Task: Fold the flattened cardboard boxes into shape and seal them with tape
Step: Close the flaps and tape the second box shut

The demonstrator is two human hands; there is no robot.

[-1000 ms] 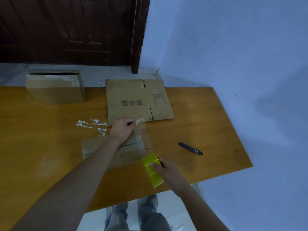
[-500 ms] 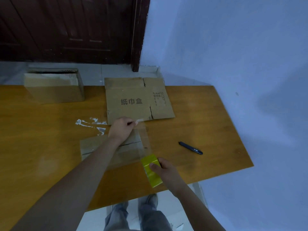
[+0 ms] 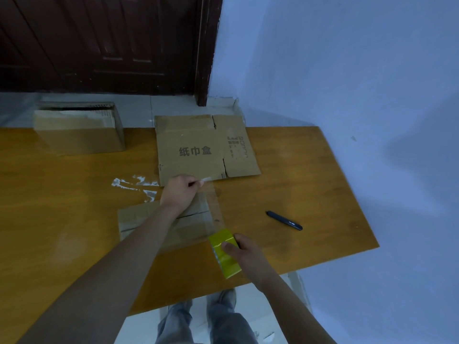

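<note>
across the orange wooden table [image 3: 74, 219], in front of a dark door [image 3: 99, 40] and a blue wall [image 3: 347, 70], the work sits near the front edge. farthest back on the left stands a folded cardboard box [image 3: 79, 135]; beside it, towards the middle, lies a flattened cardboard box [image 3: 203, 147] printed with characters, not yet shaped. nearest the person is the box being sealed [image 3: 188, 219], lying under the left forearm, its flap seam running roughly left to right.

a strip of clear tape [image 3: 214, 207] is stretched over that box, its long axis running away from the person — so it crosses the seam rather than following it. the left hand [image 3: 180, 192] pinches the strip's far end between curled fingers, just at the near edge of the flattened sheet. the right hand [image 3: 244, 247] grips the yellow tape roll [image 3: 224, 253] at the near end, thumb on top, close to the table's front edge.

the strip looks held just above the box's right end; whether it touches the cardboard already cannot be told. the next move likely calls for lowering both ends together and pressing down. a dark pen-like tool [image 3: 284, 220] — possibly a cutter — lies to the right, nearer the right hand, well apart from the tape. shiny tape scraps [image 3: 135, 186] are stuck to the table left of the left hand. nothing blocks the strip's path down.
</note>
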